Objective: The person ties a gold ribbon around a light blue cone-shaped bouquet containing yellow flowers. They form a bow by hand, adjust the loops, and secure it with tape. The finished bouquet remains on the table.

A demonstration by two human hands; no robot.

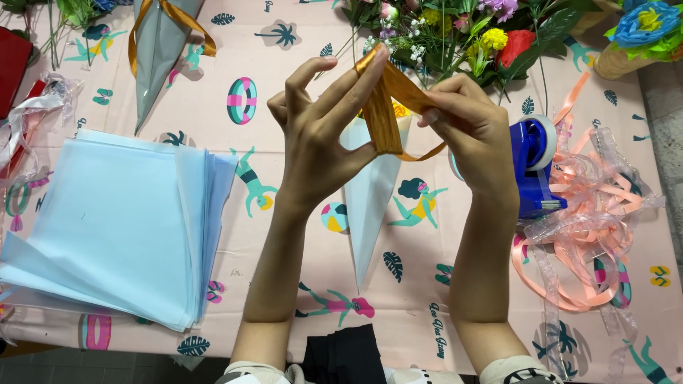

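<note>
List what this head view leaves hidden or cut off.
- Top of the pale blue paper cone: behind the left hand and gold ribbon.
- Blue tape dispenser: partly behind the right hand.
- Blue paper flower: cut by the top edge.

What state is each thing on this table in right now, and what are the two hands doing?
Left hand: fingers spread, orange ribbon looped over them.
Right hand: pinching the ribbon.
Orange ribbon: pulled taut between both hands.
Paper cone: rolled, lying point toward the person.
Blue paper sheets: stacked flat, fanned.
Tape dispenser: standing, untouched.
Peach ribbon: loose, tangled.
</note>
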